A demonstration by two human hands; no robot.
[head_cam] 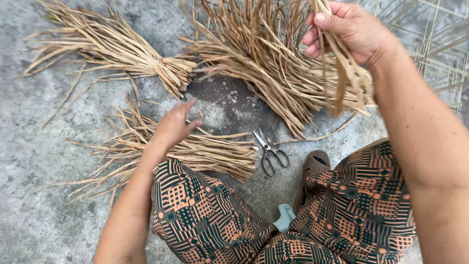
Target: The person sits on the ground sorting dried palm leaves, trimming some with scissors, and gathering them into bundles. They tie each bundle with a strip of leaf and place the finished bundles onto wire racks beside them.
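Note:
My right hand (344,29) is raised at the top right, closed around several long dried leaf strips (342,73) that hang down from it over a big bundle of dried leaves (273,73). My left hand (173,124) hovers with fingers spread just above a smaller bundle of dried strips (215,154) lying on the concrete in front of my left knee. It holds nothing. A tied bundle (122,51) lies at the upper left.
A pair of scissors (269,151) lies shut on the concrete floor (39,146) between the bundles and my knees. A brown sandal (315,164) and a pale grey-green object (285,217) sit between my patterned trouser legs. A woven lattice (439,44) lies at right.

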